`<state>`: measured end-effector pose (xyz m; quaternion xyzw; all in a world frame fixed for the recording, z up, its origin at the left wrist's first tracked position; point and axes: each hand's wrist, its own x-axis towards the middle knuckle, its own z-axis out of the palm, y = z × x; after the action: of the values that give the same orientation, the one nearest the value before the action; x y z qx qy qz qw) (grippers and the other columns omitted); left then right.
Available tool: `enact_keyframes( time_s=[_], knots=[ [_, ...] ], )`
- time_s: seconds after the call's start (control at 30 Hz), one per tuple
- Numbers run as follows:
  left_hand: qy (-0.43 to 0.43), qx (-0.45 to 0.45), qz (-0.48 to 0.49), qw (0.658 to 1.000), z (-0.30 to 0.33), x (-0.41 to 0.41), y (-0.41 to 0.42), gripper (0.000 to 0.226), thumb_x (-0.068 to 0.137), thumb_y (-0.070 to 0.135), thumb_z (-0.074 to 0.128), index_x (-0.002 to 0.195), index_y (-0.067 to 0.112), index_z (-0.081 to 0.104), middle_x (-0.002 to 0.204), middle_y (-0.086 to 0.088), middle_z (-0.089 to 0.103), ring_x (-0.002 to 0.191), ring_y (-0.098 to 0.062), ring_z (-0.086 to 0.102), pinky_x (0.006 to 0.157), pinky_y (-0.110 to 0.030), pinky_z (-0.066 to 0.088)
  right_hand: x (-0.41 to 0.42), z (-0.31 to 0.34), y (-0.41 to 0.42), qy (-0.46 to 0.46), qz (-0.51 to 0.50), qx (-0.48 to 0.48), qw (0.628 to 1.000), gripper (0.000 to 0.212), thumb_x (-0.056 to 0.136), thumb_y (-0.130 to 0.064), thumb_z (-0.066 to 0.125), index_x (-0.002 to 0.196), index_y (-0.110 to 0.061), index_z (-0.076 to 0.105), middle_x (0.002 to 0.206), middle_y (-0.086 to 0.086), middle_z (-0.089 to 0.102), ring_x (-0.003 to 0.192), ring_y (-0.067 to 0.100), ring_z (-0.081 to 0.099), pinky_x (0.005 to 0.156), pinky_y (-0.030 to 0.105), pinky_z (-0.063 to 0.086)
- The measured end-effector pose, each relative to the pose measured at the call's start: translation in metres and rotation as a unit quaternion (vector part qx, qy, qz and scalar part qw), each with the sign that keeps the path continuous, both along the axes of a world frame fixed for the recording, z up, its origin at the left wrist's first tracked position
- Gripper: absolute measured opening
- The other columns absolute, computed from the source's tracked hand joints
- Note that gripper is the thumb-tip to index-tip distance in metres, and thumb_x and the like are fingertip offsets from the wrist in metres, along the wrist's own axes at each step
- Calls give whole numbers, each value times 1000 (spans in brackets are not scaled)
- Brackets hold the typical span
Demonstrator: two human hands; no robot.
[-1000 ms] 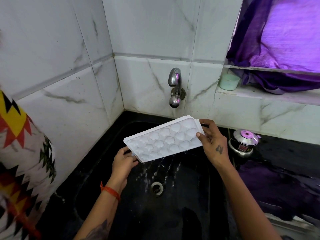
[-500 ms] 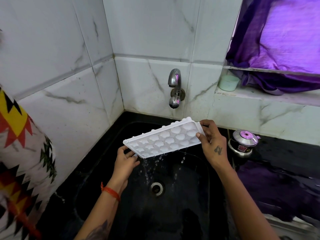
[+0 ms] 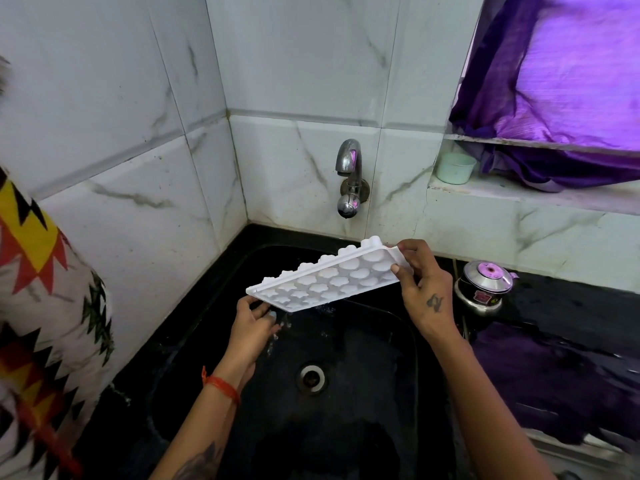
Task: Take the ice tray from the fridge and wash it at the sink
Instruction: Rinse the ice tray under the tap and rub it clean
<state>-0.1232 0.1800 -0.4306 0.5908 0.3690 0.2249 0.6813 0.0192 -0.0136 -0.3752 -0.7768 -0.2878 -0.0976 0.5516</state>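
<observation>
Held over black sink (image 3: 398,341), below tap (image 3: 349,174): white ice tray (image 3: 325,278), tilted, left end lower, dripping. Gripped at low end by left hand (image 3: 251,327), fingers curled beneath. Pinched at raised end by right hand (image 3: 420,289), thumb on top.

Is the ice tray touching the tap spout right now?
Apart. The head view shows the ice tray held over the sink, with bare wall tile between its upper edge and the tap.

Home kitchen for sure: black sink (image 3: 346,427), wall tap (image 3: 349,168), marble-look tiles (image 3: 311,64), little pressure cooker (image 3: 483,285) on the surface (image 3: 571,306).
</observation>
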Motion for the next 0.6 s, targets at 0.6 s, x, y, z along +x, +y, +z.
enact_keyframes(
  time_s=[0.6],
  knots=[
    [-13,12,-24,1000,-3,5,7,45,95,-10,38,136,5,27,146,-16,39,134,-24,39,102,-36,40,-10,4,5,-85,-24,21,996,44,84,6,60,100,-34,50,104,-10,68,87,-3,58,77,5,43]
  ],
)
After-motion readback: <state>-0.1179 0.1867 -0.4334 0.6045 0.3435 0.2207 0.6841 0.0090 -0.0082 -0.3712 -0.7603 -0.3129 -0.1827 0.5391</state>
